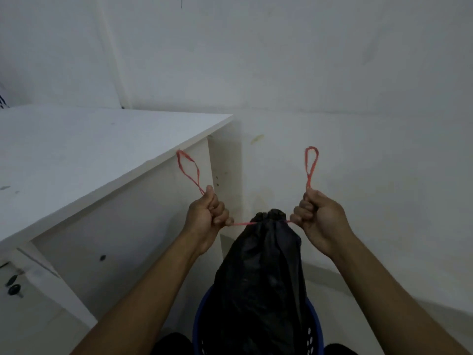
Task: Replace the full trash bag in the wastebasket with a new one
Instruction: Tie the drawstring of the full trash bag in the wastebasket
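Observation:
A full black trash bag (261, 272) stands in a blue perforated wastebasket (313, 331) at the bottom centre, its mouth gathered tight at the top. A red drawstring (242, 223) runs taut across the bag's neck between my two fists. My left hand (208, 216) grips the left end, and a red loop (188, 169) sticks up above it. My right hand (316, 216) grips the right end, with another red loop (311, 165) standing above the fist. Both hands are held apart at the level of the bag's neck.
A white desk (76, 155) fills the left side, its edge close to my left hand. White walls rise behind and to the right. Small dark objects (14, 285) lie low at the far left.

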